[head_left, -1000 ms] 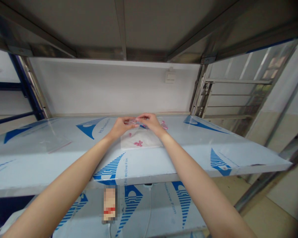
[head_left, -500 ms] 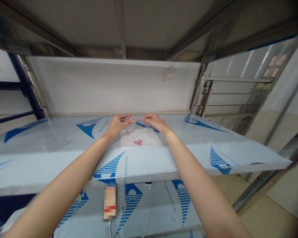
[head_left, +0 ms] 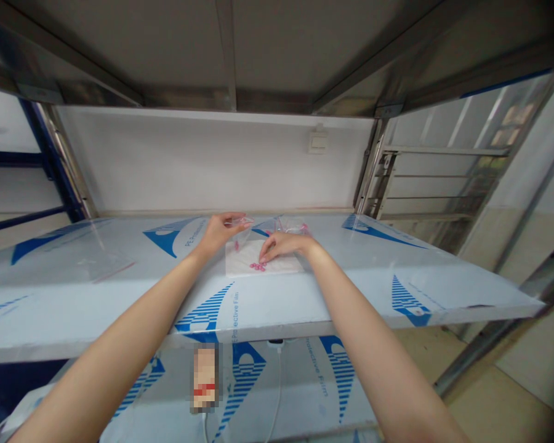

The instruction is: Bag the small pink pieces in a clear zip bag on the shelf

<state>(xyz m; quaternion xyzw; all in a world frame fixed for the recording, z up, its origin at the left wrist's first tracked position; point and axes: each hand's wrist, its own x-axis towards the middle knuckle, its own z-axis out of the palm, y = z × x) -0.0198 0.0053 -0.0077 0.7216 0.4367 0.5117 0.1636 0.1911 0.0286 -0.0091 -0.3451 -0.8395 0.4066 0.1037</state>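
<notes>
A cluster of small pink pieces [head_left: 257, 266] lay on a white sheet [head_left: 263, 259] near the back of the shelf, toward the middle, and one more pink speck sat further left, close under a small clear plastic bag [head_left: 244, 229]; whether that speck was inside the bag or on the sheet was too small to tell. The left hand [head_left: 219, 234] held the bag up by its top edge, its fingers [head_left: 233, 218] closed on the plastic and the bag hanging just above the back edge of the sheet. The right hand [head_left: 284, 246] reached over the sheet with its fingertips [head_left: 263, 257] curled downward just beside the pink cluster; whether they had hold of a piece could not be told. Behind that hand, a second clear bag [head_left: 292, 224] lay at the far edge of the sheet with pink showing at its end. The shelf top was a steel-framed board under blue-printed protective film [head_left: 397, 295], and further left on it lay a third clear bag [head_left: 104, 264] with a red strip along its edge. Below, on a lower shelf, were a pixelated object [head_left: 204, 378] and a white cable [head_left: 277, 381]. A wall switch [head_left: 318, 143] was set on the white back wall above.
</notes>
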